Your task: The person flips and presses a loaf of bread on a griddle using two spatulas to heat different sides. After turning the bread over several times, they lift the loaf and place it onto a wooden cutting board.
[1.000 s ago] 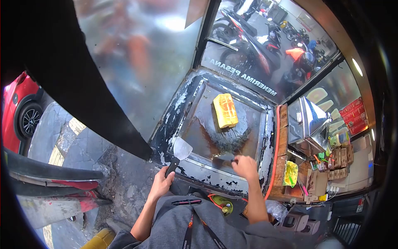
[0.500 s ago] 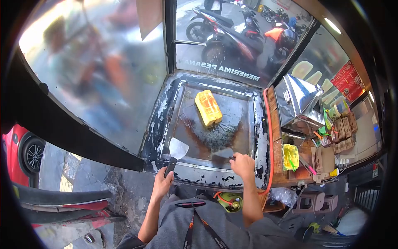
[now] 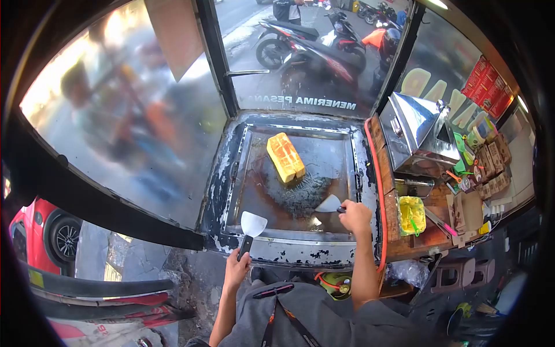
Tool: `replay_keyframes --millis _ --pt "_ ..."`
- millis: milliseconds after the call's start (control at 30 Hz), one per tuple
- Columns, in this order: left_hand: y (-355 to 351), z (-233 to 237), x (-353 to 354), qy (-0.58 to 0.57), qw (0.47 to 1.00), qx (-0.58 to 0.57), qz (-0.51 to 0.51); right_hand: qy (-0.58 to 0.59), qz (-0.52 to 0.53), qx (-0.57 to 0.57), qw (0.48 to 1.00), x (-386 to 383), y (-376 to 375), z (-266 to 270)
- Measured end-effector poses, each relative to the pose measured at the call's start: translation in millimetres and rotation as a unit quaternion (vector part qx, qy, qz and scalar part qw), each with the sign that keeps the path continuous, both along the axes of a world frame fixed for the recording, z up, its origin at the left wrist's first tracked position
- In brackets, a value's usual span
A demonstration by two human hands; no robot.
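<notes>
Our left hand (image 3: pixel 237 270) has its grip closed on a spatula (image 3: pixel 252 224) over the near edge of the griddle (image 3: pixel 329 157). Our right hand (image 3: pixel 355 217) grips a scraper (image 3: pixel 329 204) on the griddle's right part. The bread (image 3: pixel 285 157) lies at its far middle.

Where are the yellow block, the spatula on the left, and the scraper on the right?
yellow block (image 3: pixel 285 156), head view, middle of its top face.
left spatula (image 3: pixel 253 224), head view, centre of the metal blade.
right scraper (image 3: pixel 329 204), head view, centre of the blade.

Head view, steeply down onto griddle (image 3: pixel 289 191).
</notes>
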State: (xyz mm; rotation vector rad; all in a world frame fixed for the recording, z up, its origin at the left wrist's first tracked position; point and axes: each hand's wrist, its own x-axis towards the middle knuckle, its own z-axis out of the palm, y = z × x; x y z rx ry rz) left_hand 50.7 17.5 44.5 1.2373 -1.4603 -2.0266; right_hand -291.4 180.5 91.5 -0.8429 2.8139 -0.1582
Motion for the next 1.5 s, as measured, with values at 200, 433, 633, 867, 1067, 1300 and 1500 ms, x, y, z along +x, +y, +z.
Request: replay_keyframes --millis 200,433,633,867,1067,1300,1500 --pt "10.4 3.1 -17.4 -0.021 1.0 0.004 0.002 -0.023 0.006 -0.035 0.999 -31.1 -17.8 -26.5" --pt "-23.7 -15.5 -68.6 -0.015 0.999 -0.012 -0.029 -0.106 -0.04 -0.191 0.975 -69.3 -28.2 -40.9" --pt "-105.6 -80.4 -157.8 -0.146 0.941 -0.296 -0.072 -0.265 -0.098 -0.41 0.867 -98.1 -60.5 -87.9" --pt "-60.9 -21.9 -242.1 -0.292 0.824 -0.47 -0.126 -0.421 -0.109 -0.432 0.79 -51.4 -93.9 -94.7" --pt "9.8 -4.7 -218.0 -0.295 0.834 -0.439 -0.156 -0.423 -0.096 -0.439 0.787 -19.5 -40.3 -82.6" --pt "40.4 -7.5 -139.5 -0.165 0.926 -0.277 -0.198 -0.387 -0.094 -0.44 0.805 -27.2 62.3 -66.0" --pt "47.9 -7.1 -62.5 -0.1 0.97 -0.102 -0.195 -0.203 -0.092 -0.332 0.917 3.4 118.0 -45.4"
